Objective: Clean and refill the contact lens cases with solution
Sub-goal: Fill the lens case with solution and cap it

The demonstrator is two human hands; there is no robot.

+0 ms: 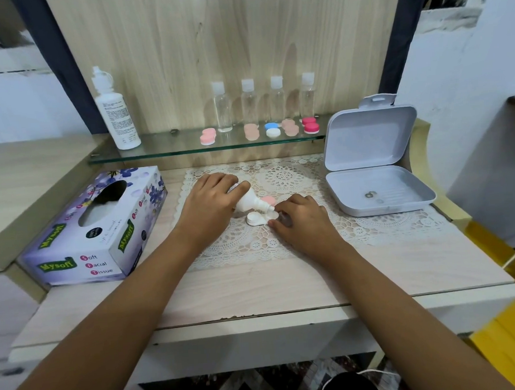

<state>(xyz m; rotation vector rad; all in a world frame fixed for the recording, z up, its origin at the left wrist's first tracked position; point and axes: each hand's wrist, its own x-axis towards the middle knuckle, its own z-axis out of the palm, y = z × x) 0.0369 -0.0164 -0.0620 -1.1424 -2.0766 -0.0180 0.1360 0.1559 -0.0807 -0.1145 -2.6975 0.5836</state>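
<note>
Contact lens case, white and twin-welled, is lying on a lace mat between a person's two hands as solution is being dispensed. The left hand is wrapping curled fingers around a small white solution bottle, tipping it so the nozzle is pointing down into the well nearest the right hand. That hand's bent fingertips are pinching the case's near rim, steadying it. A pink cap is resting just beyond the bottle's nozzle, off the case. Refilling appears to be the step in hand, with the well closer to the left hand seemingly waiting its turn. The next move is likely calling for a gentle squeeze, then shifting the nozzle toward the left hand's side without overfilling. More cases are sitting on the glass shelf well beyond both hands.
</note>
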